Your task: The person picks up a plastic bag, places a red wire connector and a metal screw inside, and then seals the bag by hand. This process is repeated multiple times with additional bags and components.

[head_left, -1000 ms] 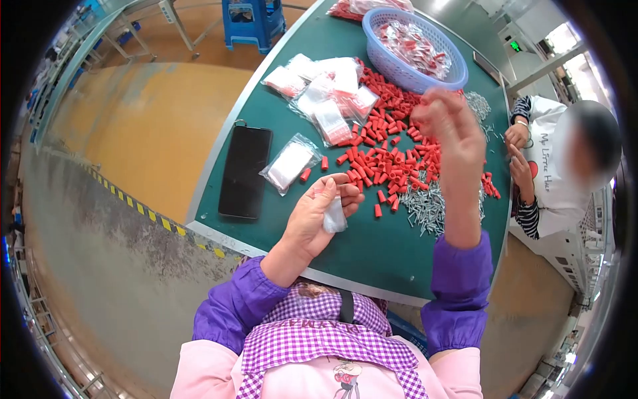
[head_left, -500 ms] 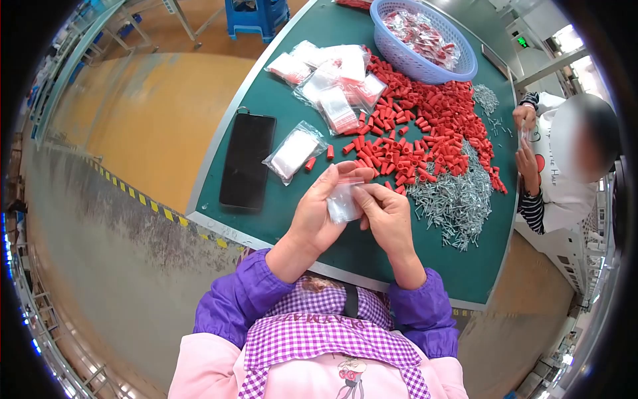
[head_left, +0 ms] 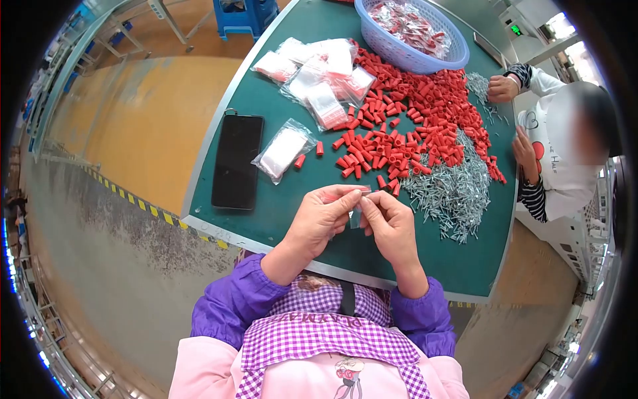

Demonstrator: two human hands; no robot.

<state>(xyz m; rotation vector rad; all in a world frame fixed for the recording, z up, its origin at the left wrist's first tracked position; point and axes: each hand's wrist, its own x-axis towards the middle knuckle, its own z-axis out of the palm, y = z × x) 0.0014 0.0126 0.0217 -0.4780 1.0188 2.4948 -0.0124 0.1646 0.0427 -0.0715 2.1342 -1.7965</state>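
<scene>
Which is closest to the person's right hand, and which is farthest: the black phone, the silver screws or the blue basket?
Starting from the right hand:
1. silver screws, a pile just to its right.
2. black phone, over on the left side.
3. blue basket, far off at the back.

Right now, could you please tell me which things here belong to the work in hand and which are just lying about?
In the work: small clear bag, pinched between left hand and right hand; red caps; metal screws; packet of empty bags; blue basket of filled bags.
Lying about: black phone; blue stool, off the table.
</scene>
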